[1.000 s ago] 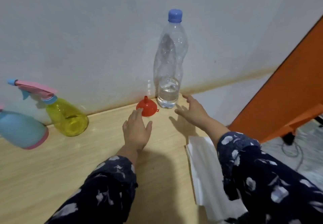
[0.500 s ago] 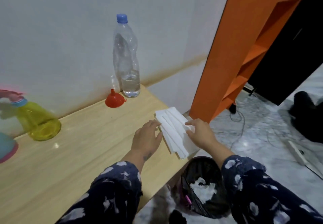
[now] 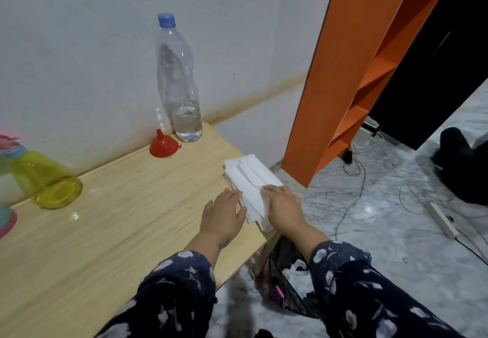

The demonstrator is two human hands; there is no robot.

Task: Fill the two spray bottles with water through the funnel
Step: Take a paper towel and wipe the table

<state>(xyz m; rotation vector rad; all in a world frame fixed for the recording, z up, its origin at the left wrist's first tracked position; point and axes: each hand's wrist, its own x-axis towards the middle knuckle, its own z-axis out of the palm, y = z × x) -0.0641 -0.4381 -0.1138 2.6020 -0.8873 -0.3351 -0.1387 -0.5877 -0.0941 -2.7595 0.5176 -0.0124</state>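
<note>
A tall clear water bottle (image 3: 179, 84) with a blue cap stands at the wall, holding a little water. A red funnel (image 3: 163, 145) sits upside down beside it on the wooden table (image 3: 111, 221). The yellow spray bottle (image 3: 47, 183) stands at the left with its pink head cut off by the frame edge. Only the base of the blue spray bottle (image 3: 5, 219) shows at the far left. My left hand (image 3: 224, 215) lies flat on the table, fingertips against a stack of white tissues (image 3: 249, 179). My right hand (image 3: 284, 207) rests on the tissues, fingers curled over their near end.
The tissue stack hangs over the table's right edge. Below it stands a black bin (image 3: 293, 279) with crumpled white paper inside. An orange shelf unit (image 3: 351, 73) rises at the right, with cables and a power strip (image 3: 442, 219) on the marble floor.
Both hands have come back from the funnel and water bottle to the tissue stack at the table's right edge. My view has swung right, pushing the spray bottles to the frame edge.
</note>
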